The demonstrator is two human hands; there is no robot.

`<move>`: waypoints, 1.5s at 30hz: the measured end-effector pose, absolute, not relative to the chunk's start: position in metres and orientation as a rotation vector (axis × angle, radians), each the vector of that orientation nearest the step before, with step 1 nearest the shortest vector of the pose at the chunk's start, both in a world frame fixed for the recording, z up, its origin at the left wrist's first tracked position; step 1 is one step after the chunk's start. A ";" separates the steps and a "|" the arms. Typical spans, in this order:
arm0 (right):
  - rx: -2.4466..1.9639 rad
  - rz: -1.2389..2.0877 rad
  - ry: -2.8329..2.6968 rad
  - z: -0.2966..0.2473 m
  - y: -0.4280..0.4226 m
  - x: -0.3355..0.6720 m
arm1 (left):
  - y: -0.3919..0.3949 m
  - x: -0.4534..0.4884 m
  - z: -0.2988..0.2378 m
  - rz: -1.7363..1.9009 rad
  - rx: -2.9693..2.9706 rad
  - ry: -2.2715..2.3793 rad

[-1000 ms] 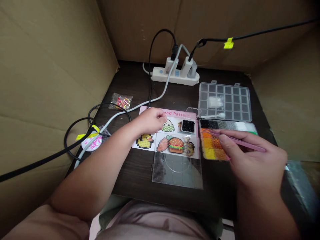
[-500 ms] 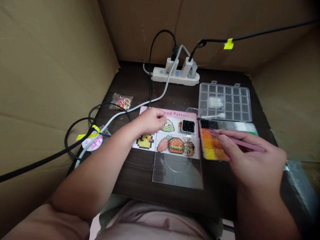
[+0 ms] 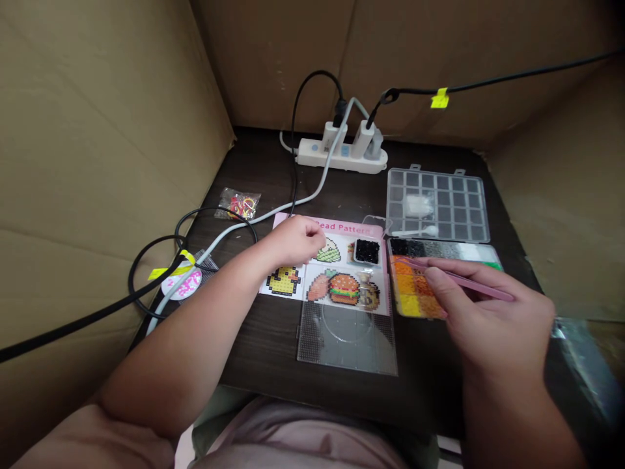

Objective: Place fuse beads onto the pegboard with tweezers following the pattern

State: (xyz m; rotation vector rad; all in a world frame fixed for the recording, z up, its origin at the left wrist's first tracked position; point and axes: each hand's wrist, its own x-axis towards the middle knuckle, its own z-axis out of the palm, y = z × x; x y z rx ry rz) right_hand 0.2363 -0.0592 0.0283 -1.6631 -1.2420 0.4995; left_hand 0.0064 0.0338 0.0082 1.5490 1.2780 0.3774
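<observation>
Shifting only slightly since the earlier frame: whole view tipping and tweezer tip edging left. Pinching pink tweezers (image 3: 463,284) in the right hand (image 3: 493,312), with thumb and fingers closed around the shank and the tip angling down over orange beads. Too small to tell whether a bead sits in the tip. Keeping the bead tray (image 3: 488,247) just beneath the tip, apparently for a short reach. Holding nothing visible in the left hand (image 3: 293,240), half-curled over the upper left of the pattern sheet (image 3: 342,228), perhaps steadying it; contact unclear. Sitting on the sheet, near the tray: small tub of black beads (image 3: 367,251), seemingly placed for easy reach. Lying along the sheet's lower edge: clear pegboard (image 3: 346,342). Standing just behind the tray: clear compartment box (image 3: 437,205). Leaving open room on the dark table (image 3: 263,345) to the right of the pegboard, below the tray, with the near table edge running close to the person's lap. Closing in at the back and sides: cardboard walls (image 3: 97,163), limiting wide movement. Trailing across the left side: black cable (image 3: 83,322), crossing near the left forearm.
</observation>
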 end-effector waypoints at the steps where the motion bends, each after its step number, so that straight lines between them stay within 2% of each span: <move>1: -1.659 0.499 -1.239 0.029 -0.059 0.236 | 0.034 0.006 0.008 0.380 1.548 1.278; 45: -1.551 0.455 -1.406 0.011 -0.046 0.215 | 0.034 0.007 0.006 0.404 1.624 1.281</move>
